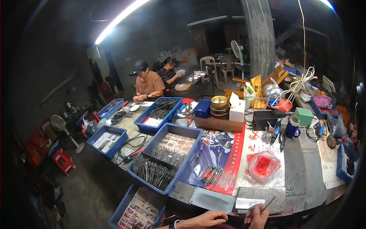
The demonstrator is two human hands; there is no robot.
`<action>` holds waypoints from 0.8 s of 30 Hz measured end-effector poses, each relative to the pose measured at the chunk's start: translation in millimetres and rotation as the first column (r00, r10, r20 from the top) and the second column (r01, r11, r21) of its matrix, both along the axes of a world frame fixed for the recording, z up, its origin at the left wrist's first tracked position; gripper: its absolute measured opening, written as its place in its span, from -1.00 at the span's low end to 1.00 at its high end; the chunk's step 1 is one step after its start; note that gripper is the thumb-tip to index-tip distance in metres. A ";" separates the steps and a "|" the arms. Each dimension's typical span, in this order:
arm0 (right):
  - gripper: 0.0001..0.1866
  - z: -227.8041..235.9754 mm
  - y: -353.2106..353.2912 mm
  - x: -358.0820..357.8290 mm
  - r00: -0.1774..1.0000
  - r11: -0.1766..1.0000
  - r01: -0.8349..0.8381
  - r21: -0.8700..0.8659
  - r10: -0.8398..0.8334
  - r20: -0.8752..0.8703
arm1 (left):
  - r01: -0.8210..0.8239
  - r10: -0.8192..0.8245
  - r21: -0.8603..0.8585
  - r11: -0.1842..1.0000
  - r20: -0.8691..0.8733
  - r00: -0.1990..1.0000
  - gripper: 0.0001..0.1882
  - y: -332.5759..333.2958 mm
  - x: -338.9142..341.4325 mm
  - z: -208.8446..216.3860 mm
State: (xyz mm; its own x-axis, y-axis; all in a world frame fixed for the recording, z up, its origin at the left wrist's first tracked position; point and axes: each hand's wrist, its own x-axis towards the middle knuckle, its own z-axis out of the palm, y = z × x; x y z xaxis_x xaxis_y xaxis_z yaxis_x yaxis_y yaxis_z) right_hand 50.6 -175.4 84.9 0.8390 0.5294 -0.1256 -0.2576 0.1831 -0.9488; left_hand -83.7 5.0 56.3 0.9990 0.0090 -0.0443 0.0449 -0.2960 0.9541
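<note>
At the front edge of the table, my right hand (pixel 257 217) is closed on a thin dark rod (pixel 270 201) that points up and to the right. My left hand (pixel 207 219) lies palm down nearby, its fingers loosely stretched and nothing seen in them. Just beyond the right hand, a white paper piece (pixel 248 203) rests on a speckled grey slab (pixel 270 194). A grey plate (pixel 211 199) sits beyond the left hand. Farther in are a clear plastic bag of red pieces (pixel 263 166) and a small bundle of dark rods (pixel 211 174).
To the left stand a large blue crate (pixel 193 147) of dark rods and a lower blue crate (pixel 115 218). Behind are a wooden bar (pixel 219 124), a blue mug (pixel 292 128) and a power tool (pixel 275 133). Two people work across the table; a concrete pillar (pixel 260 42) rises behind.
</note>
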 end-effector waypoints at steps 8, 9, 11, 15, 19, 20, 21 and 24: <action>-0.82 6.4 53.3 8.4 1.000 1.000 -0.002 0.013 0.002 0.020 | 0.010 -0.133 -0.437 0.899 -0.251 0.959 -0.63 -5.3 34.2 25.5; -0.82 5.0 57.8 6.9 0.999 0.999 -0.030 0.024 0.030 0.015 | 0.040 -0.149 -0.443 0.896 -0.215 0.965 -0.62 -3.0 35.2 26.9; -0.83 3.0 63.2 7.4 0.997 0.996 -0.074 0.041 0.074 0.003 | 0.054 -0.128 -0.396 0.917 -0.164 0.978 -0.62 3.3 37.3 27.1; -0.85 3.1 70.6 6.2 0.985 0.986 -0.156 -0.059 0.151 -0.088 | -0.004 -0.142 -0.632 0.775 -0.180 0.973 -0.65 8.4 37.0 22.2; -0.87 4.4 76.4 5.2 0.990 0.993 -0.119 -0.011 0.118 -0.080 | 0.003 -0.157 -0.675 0.738 -0.167 0.973 -0.69 13.0 39.9 10.1; -0.87 4.0 76.7 5.3 0.989 0.993 -0.118 -0.001 0.117 -0.086 | -0.011 -0.142 -0.656 0.755 -0.180 0.973 -0.70 12.8 40.3 6.7; -0.87 2.8 77.1 6.5 0.989 0.993 -0.118 0.010 0.118 -0.092 | -0.026 -0.125 -0.635 0.772 -0.193 0.973 -0.71 13.4 40.7 3.0; -0.85 -4.8 75.2 9.5 0.986 0.995 -0.101 0.023 0.103 -0.133 | -0.054 -0.020 -0.486 0.872 -0.145 0.989 -0.73 16.2 42.2 -8.1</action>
